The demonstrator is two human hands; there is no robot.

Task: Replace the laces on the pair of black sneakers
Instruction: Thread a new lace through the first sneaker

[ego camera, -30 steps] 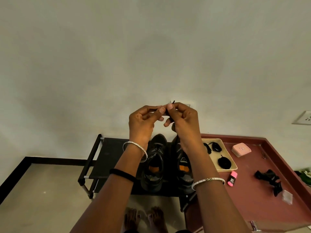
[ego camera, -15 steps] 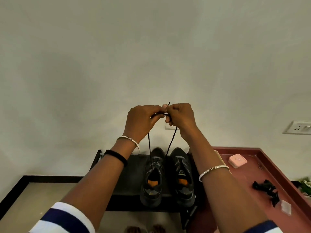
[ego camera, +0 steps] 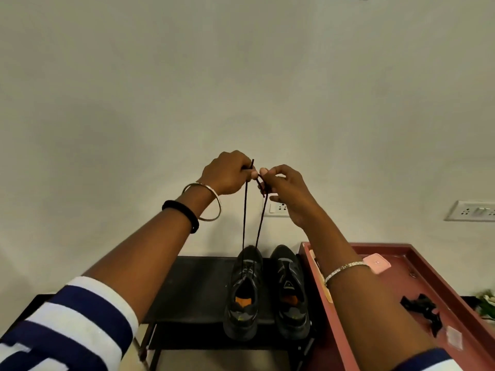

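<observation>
Laces come first: one black lace point(ego camera: 244, 218) runs up in two taut strands to the hands, which are raised close together in front of the wall point(ego camera: 241, 76). The left hand point(ego camera: 227, 174) pinches one end, with the stiff tip poking up above its fingers. The right hand point(ego camera: 286, 191) pinches the other end just beside it, thumb and forefinger closed on the strand and the other fingers loosely curled. The two hands nearly touch.

Both strands drop to the laced sneaker point(ego camera: 242, 293), which stands toe towards the wall on a low black rack point(ego camera: 192, 285). Crossings show over its tongue, so the threading on this shoe looks finished or nearly so. What remains here, I judge, is evening the ends and tying them. The second sneaker point(ego camera: 290, 290) stands just beside it on the right. I can make out no lace on it, though black on black is hard to read. If it is bare, about half the job is yet to do.

To the right of the rack is a red tray point(ego camera: 428, 247) with a pink box point(ego camera: 377, 262) and a small black object point(ego camera: 423, 309) on it.
</observation>
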